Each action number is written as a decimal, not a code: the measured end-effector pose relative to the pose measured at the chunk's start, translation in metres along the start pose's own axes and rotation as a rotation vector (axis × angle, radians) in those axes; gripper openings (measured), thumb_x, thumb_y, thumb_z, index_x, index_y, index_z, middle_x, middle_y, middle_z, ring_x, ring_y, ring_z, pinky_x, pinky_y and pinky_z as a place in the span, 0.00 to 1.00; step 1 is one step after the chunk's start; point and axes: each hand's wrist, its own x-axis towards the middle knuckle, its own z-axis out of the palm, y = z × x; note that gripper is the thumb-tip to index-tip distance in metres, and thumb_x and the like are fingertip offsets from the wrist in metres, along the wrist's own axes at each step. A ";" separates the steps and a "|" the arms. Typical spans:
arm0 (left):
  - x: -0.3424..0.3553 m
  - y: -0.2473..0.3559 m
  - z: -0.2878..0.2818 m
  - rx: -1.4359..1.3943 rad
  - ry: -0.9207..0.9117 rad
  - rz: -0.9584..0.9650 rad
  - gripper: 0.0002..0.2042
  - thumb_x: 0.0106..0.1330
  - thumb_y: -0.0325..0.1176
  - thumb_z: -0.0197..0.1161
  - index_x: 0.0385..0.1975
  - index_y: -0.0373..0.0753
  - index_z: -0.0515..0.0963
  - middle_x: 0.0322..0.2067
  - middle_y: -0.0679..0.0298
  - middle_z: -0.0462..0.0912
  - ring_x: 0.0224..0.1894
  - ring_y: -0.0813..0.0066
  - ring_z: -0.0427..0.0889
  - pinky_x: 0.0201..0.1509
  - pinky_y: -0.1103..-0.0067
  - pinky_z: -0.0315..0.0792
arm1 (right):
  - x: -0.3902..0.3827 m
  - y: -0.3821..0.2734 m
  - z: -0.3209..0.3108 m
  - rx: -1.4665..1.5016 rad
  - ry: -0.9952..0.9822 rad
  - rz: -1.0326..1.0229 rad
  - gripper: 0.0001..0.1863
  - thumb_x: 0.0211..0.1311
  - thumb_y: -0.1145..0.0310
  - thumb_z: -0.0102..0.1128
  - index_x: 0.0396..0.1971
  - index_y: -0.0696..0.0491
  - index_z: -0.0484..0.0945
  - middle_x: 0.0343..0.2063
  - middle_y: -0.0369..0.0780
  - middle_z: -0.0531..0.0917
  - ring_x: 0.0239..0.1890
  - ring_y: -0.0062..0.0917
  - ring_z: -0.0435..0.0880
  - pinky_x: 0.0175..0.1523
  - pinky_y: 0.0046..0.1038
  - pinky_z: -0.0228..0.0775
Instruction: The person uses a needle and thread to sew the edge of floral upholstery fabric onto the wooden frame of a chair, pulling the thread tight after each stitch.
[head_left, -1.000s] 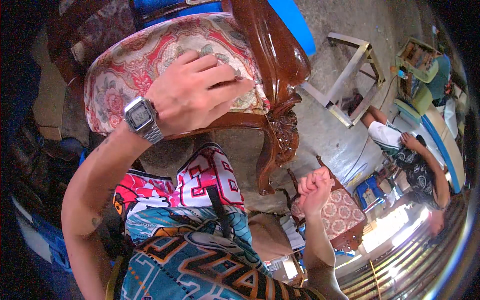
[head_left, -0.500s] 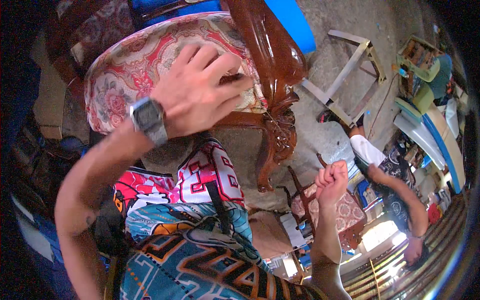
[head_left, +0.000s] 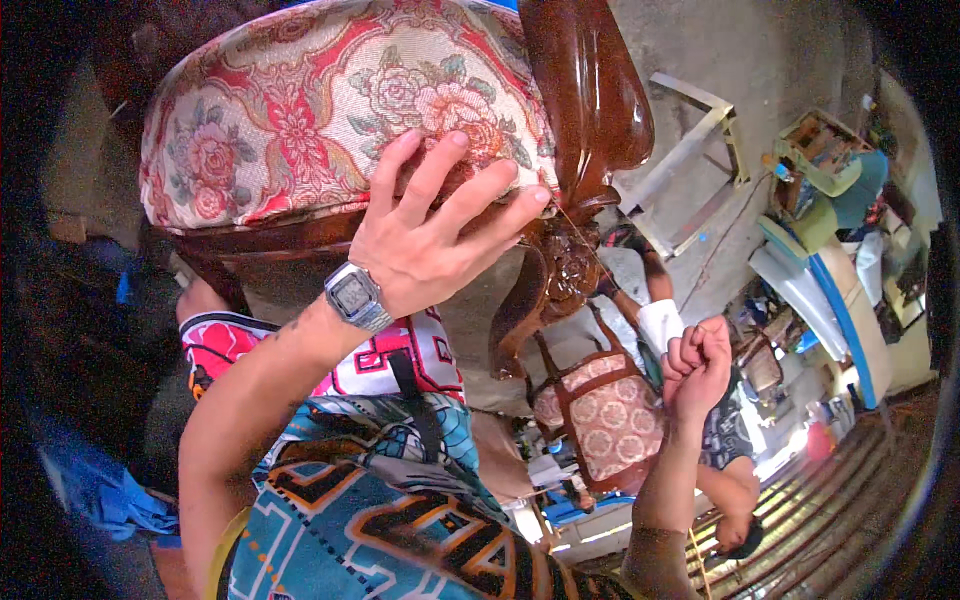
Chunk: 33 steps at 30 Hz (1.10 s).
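Observation:
My left hand (head_left: pixel 430 235), with a grey digital watch (head_left: pixel 357 296) on its wrist, lies with fingers spread on the front edge of a chair seat (head_left: pixel 290 120) covered in floral fabric. Its fingertips press the fabric close to the seat's right corner. A thin thread (head_left: pixel 580 235) runs from that corner across the carved brown wooden chair leg (head_left: pixel 565 270) and slants toward my right hand (head_left: pixel 697 370). That hand is raised off to the right, closed in a fist around the thread; the thread's end is hidden.
A glossy wooden armrest (head_left: pixel 585 90) rises beside the seat. A bare wooden frame (head_left: pixel 690 170) lies on the concrete floor. Another upholstered chair (head_left: pixel 610 420) stands behind my right arm, near another person (head_left: pixel 730 470). Foam pieces and boards (head_left: pixel 830 300) lean at the far right.
My left hand has moved down to the seat's front edge and spread its fingers. My right fist has shifted slightly right. The chair seat appears larger in view.

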 end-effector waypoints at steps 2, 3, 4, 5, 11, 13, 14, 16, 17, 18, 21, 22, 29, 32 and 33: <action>0.001 0.002 0.003 -0.008 0.054 -0.012 0.21 0.48 0.39 0.66 0.46 0.59 0.78 0.49 0.72 0.72 0.57 0.62 0.66 0.62 0.57 0.60 | 0.003 -0.016 0.001 0.005 0.033 0.037 0.08 0.66 0.66 0.44 0.27 0.51 0.61 0.13 0.28 0.54 0.12 0.12 0.49 0.14 0.17 0.37; 0.000 0.003 0.003 -0.015 0.063 -0.017 0.21 0.48 0.39 0.66 0.46 0.59 0.78 0.49 0.72 0.72 0.57 0.62 0.66 0.62 0.57 0.60 | 0.002 -0.022 0.004 0.016 0.046 0.060 0.07 0.64 0.66 0.43 0.27 0.50 0.61 0.13 0.28 0.54 0.12 0.12 0.49 0.14 0.17 0.37; -0.001 0.005 0.002 -0.031 0.053 -0.032 0.22 0.48 0.39 0.67 0.47 0.61 0.78 0.48 0.71 0.72 0.57 0.61 0.66 0.62 0.56 0.60 | 0.001 -0.028 0.006 0.007 0.049 0.055 0.07 0.64 0.66 0.43 0.27 0.50 0.61 0.13 0.28 0.54 0.12 0.12 0.49 0.14 0.17 0.37; -0.001 0.005 0.001 -0.047 0.041 -0.044 0.23 0.49 0.38 0.69 0.48 0.63 0.78 0.48 0.70 0.72 0.57 0.60 0.65 0.62 0.56 0.59 | -0.002 -0.034 0.006 0.015 0.053 0.055 0.07 0.63 0.66 0.44 0.27 0.50 0.62 0.13 0.28 0.55 0.12 0.12 0.49 0.14 0.17 0.37; 0.005 0.007 -0.003 -0.070 0.014 -0.058 0.25 0.44 0.34 0.67 0.47 0.62 0.79 0.47 0.69 0.72 0.56 0.58 0.66 0.61 0.54 0.59 | -0.021 -0.092 0.028 0.053 0.005 -0.035 0.08 0.64 0.64 0.47 0.28 0.48 0.61 0.13 0.27 0.54 0.13 0.13 0.48 0.14 0.19 0.38; 0.004 0.009 0.000 -0.065 0.012 -0.072 0.25 0.44 0.33 0.67 0.47 0.61 0.79 0.48 0.68 0.72 0.57 0.56 0.66 0.62 0.53 0.58 | -0.021 -0.117 0.040 0.009 -0.214 -0.086 0.07 0.66 0.65 0.46 0.29 0.47 0.60 0.14 0.28 0.54 0.13 0.13 0.49 0.14 0.18 0.39; 0.001 0.010 0.002 -0.058 0.011 -0.088 0.25 0.43 0.33 0.66 0.47 0.60 0.79 0.50 0.68 0.72 0.59 0.55 0.65 0.63 0.53 0.57 | -0.018 -0.124 0.040 0.018 -0.224 -0.156 0.06 0.66 0.67 0.45 0.30 0.48 0.59 0.15 0.28 0.55 0.13 0.13 0.49 0.15 0.18 0.39; -0.003 0.009 0.002 -0.075 0.007 -0.045 0.26 0.44 0.33 0.66 0.48 0.59 0.78 0.53 0.68 0.71 0.60 0.55 0.64 0.64 0.52 0.56 | -0.015 -0.141 0.053 -0.050 -0.110 -0.190 0.06 0.66 0.68 0.44 0.30 0.49 0.60 0.15 0.28 0.55 0.14 0.12 0.49 0.15 0.17 0.40; -0.005 0.008 0.002 -0.077 -0.009 -0.001 0.26 0.44 0.33 0.66 0.48 0.58 0.78 0.55 0.68 0.70 0.62 0.54 0.62 0.64 0.52 0.56 | -0.008 -0.147 0.054 -0.083 -0.087 -0.200 0.06 0.66 0.67 0.45 0.31 0.49 0.60 0.16 0.28 0.55 0.14 0.12 0.49 0.16 0.17 0.41; -0.010 0.004 0.000 -0.056 -0.020 -0.006 0.26 0.44 0.33 0.66 0.48 0.58 0.78 0.55 0.68 0.70 0.62 0.54 0.62 0.64 0.52 0.56 | 0.006 -0.141 0.045 -0.083 -0.087 -0.191 0.06 0.66 0.67 0.45 0.31 0.49 0.60 0.16 0.28 0.55 0.15 0.12 0.49 0.16 0.16 0.42; -0.014 0.003 -0.002 -0.080 -0.019 0.008 0.26 0.45 0.33 0.65 0.49 0.57 0.78 0.58 0.68 0.69 0.64 0.53 0.61 0.65 0.52 0.54 | 0.015 -0.146 0.030 -0.125 -0.126 -0.218 0.06 0.66 0.67 0.47 0.32 0.50 0.61 0.17 0.28 0.55 0.15 0.12 0.50 0.17 0.16 0.42; -0.012 0.004 -0.001 -0.104 0.003 -0.009 0.25 0.45 0.33 0.65 0.49 0.57 0.78 0.57 0.68 0.69 0.64 0.53 0.62 0.65 0.52 0.55 | 0.016 -0.147 0.030 -0.143 -0.149 -0.242 0.06 0.66 0.67 0.47 0.32 0.50 0.61 0.18 0.28 0.55 0.16 0.12 0.50 0.16 0.16 0.42; -0.011 0.008 0.005 -0.103 0.060 -0.037 0.24 0.44 0.35 0.65 0.47 0.57 0.78 0.56 0.69 0.71 0.63 0.55 0.63 0.65 0.54 0.55 | 0.033 -0.119 0.111 -1.138 -0.236 -0.309 0.10 0.65 0.71 0.55 0.42 0.58 0.80 0.32 0.39 0.82 0.32 0.21 0.81 0.38 0.24 0.76; -0.016 0.003 0.006 -0.086 0.060 -0.035 0.25 0.44 0.35 0.65 0.47 0.58 0.79 0.56 0.69 0.71 0.63 0.56 0.64 0.65 0.55 0.54 | 0.058 -0.089 0.158 -1.283 -0.535 -0.408 0.07 0.62 0.72 0.57 0.37 0.58 0.77 0.28 0.42 0.83 0.27 0.27 0.83 0.36 0.27 0.76; -0.016 0.005 0.008 -0.105 0.065 -0.035 0.24 0.45 0.36 0.64 0.47 0.58 0.79 0.56 0.69 0.71 0.63 0.56 0.64 0.65 0.55 0.54 | 0.065 -0.084 0.166 -1.253 -0.562 -0.387 0.06 0.61 0.71 0.59 0.35 0.58 0.76 0.27 0.42 0.83 0.26 0.30 0.84 0.35 0.29 0.76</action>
